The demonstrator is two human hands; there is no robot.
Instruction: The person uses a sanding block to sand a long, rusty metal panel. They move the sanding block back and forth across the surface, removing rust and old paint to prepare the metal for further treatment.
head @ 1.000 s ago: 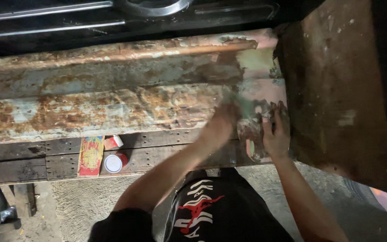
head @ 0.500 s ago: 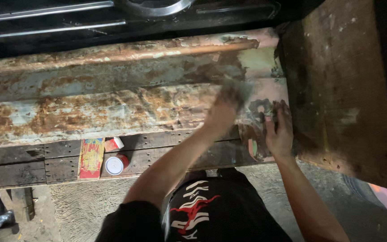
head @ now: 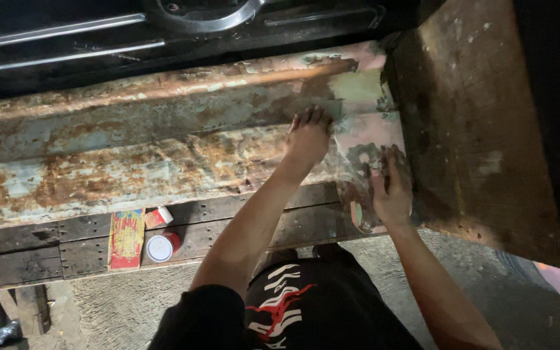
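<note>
We note the rusted metal panel (head: pixel 163 162) spanning the frame's middle, with the left hand (head: pixel 308 137) pressed on it at centre right, fingers curled, the right hand (head: pixel 391 188) flat and spread on its lower right end, and a small round tin (head: pixel 161 247) at lower left.

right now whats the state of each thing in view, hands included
left hand: flat, fingers spread, pressed on the rusty panel
right hand: flat on the panel's right end, holding nothing
rusty metal panel: heavily rusted, paint flaking, lying along the wooden planks
small round can: on its side on a plank, white end facing out
red and yellow packet: lying flat on the planks
wooden planks: dark, worn
</note>
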